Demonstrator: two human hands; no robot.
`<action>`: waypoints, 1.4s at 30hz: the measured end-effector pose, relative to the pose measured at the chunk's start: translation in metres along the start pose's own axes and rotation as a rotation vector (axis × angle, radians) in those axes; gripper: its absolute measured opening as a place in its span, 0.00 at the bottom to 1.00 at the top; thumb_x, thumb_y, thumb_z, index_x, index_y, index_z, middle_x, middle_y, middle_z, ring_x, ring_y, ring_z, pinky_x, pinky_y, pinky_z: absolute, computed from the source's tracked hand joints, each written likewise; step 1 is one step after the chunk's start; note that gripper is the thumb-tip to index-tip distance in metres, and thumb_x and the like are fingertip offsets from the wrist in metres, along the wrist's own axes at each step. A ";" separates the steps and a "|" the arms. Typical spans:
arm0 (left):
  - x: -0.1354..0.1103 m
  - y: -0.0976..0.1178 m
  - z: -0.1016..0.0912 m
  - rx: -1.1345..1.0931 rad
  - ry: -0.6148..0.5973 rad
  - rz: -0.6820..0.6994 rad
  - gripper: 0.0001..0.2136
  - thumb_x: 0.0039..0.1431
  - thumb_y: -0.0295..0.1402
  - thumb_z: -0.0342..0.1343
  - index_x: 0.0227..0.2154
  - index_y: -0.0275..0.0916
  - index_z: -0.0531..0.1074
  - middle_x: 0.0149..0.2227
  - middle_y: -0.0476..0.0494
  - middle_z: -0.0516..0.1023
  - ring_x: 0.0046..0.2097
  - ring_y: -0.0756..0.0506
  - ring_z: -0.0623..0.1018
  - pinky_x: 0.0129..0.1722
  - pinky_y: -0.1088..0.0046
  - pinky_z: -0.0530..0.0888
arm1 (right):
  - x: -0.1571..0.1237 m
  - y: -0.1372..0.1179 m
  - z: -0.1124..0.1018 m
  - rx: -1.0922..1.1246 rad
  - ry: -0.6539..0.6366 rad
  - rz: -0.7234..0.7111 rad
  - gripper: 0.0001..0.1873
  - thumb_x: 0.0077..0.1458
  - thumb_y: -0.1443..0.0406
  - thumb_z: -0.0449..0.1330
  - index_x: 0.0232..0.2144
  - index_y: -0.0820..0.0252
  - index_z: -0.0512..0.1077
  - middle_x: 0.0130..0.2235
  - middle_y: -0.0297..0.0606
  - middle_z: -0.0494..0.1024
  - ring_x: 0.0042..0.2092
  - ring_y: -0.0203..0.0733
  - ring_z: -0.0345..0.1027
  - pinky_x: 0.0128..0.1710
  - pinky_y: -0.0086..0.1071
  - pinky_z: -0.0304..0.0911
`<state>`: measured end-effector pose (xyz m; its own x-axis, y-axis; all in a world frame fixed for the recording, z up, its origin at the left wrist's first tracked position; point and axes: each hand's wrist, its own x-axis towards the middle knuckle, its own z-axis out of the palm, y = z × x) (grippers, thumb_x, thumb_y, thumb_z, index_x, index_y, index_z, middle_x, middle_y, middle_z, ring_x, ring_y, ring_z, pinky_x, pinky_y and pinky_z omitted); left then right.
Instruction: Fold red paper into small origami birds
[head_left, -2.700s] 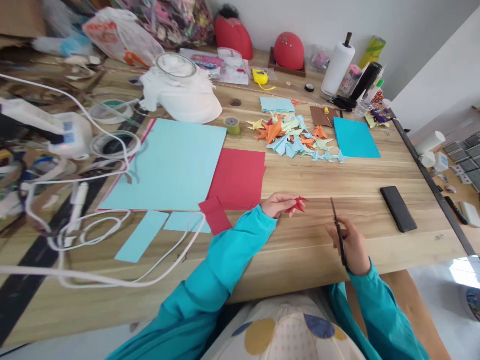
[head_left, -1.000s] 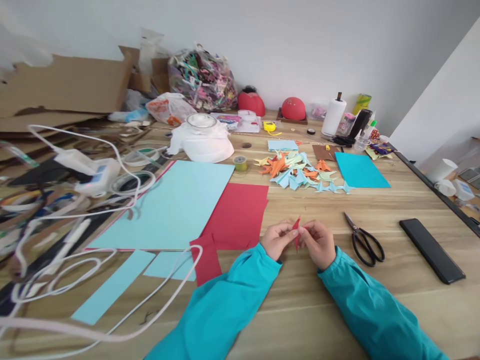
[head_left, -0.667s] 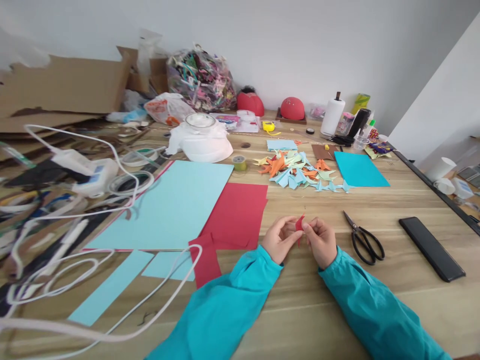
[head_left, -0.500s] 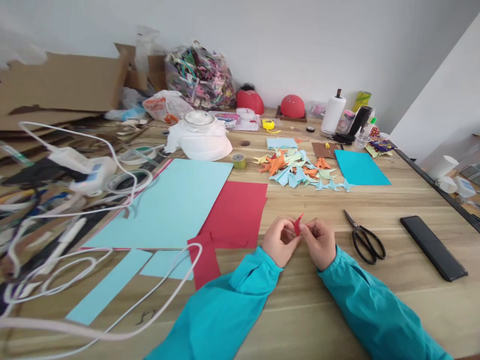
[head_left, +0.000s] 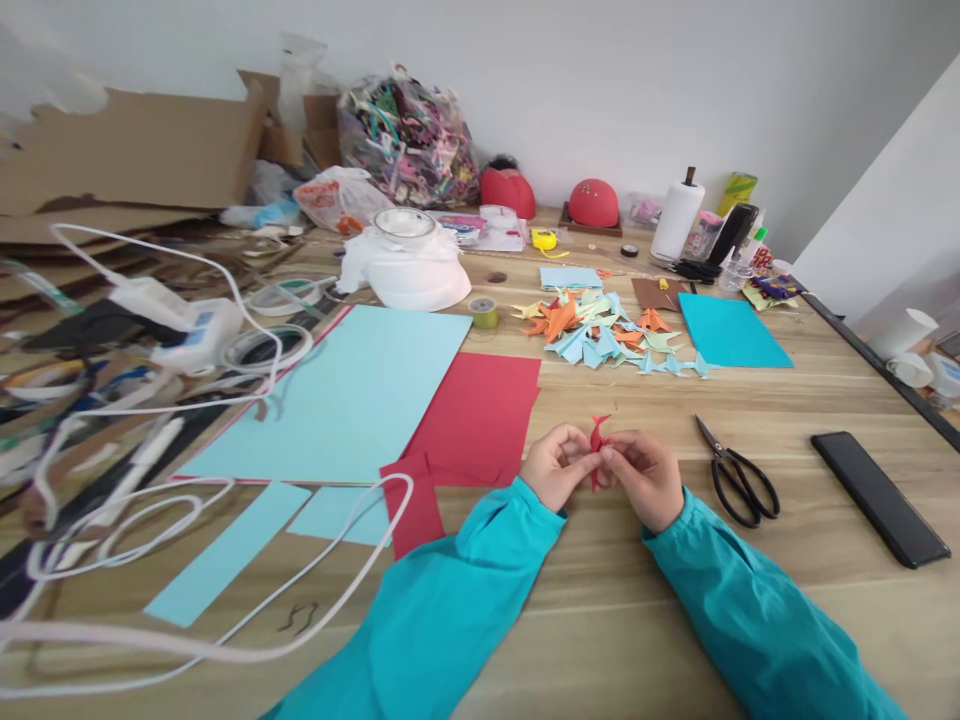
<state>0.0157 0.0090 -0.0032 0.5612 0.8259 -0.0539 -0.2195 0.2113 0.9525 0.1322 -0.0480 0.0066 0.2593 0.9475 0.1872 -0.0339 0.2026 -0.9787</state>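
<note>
While in the grip of 2 hands (head_left: 555,467) (head_left: 646,482), 1 red paper figure (head_left: 597,438) near 1 pair of scissors (head_left: 721,452)

Room fwd of hands (head_left: 643,478), scissors (head_left: 721,453) R-side

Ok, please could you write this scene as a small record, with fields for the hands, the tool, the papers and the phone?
Left hand: pinches the red piece
Right hand: pinches the same piece
Scissors: on the table, right of the right hand, not held
Phone: lying right of the scissors
Folded pile: beyond the hands; blue, orange, pale green
Teal sheet: right of the pile
Red sheet: left of the hands
</note>
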 end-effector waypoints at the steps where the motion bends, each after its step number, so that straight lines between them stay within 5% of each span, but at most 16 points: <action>1: 0.000 0.000 0.000 -0.012 -0.001 -0.002 0.19 0.41 0.42 0.64 0.26 0.38 0.61 0.20 0.51 0.75 0.22 0.49 0.75 0.21 0.74 0.72 | 0.001 -0.001 0.000 0.006 0.006 0.011 0.12 0.49 0.55 0.61 0.30 0.58 0.70 0.17 0.30 0.71 0.19 0.35 0.66 0.19 0.30 0.64; 7: 0.002 0.001 0.001 -0.076 0.127 0.044 0.22 0.33 0.35 0.70 0.27 0.36 0.63 0.31 0.46 0.77 0.35 0.47 0.78 0.32 0.74 0.76 | 0.002 0.000 -0.004 -0.075 0.029 0.035 0.13 0.47 0.55 0.62 0.28 0.58 0.73 0.22 0.34 0.76 0.21 0.35 0.67 0.19 0.29 0.64; 21: 0.001 0.000 0.004 -0.015 0.193 0.143 0.15 0.37 0.30 0.66 0.27 0.36 0.64 0.31 0.44 0.78 0.33 0.48 0.78 0.32 0.74 0.74 | 0.001 0.004 -0.010 -0.172 0.023 0.007 0.11 0.50 0.57 0.59 0.29 0.60 0.74 0.21 0.34 0.74 0.20 0.33 0.65 0.20 0.28 0.62; 27: -0.003 0.006 0.007 0.150 0.181 0.166 0.13 0.38 0.25 0.61 0.29 0.37 0.66 0.27 0.48 0.75 0.30 0.51 0.75 0.29 0.78 0.71 | 0.000 0.005 -0.010 -0.177 -0.010 0.056 0.11 0.48 0.58 0.61 0.26 0.60 0.73 0.20 0.34 0.73 0.20 0.33 0.63 0.20 0.27 0.61; 42: -0.002 0.009 0.004 0.035 0.068 0.082 0.15 0.38 0.27 0.61 0.32 0.37 0.65 0.25 0.52 0.71 0.25 0.54 0.71 0.25 0.79 0.68 | 0.003 -0.005 -0.007 -0.132 0.006 0.185 0.14 0.41 0.55 0.64 0.22 0.61 0.72 0.17 0.33 0.73 0.18 0.33 0.63 0.18 0.27 0.61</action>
<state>0.0163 0.0071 0.0065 0.4865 0.8737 0.0054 -0.2336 0.1241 0.9644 0.1397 -0.0475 0.0113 0.2659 0.9640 0.0033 0.0454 -0.0091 -0.9989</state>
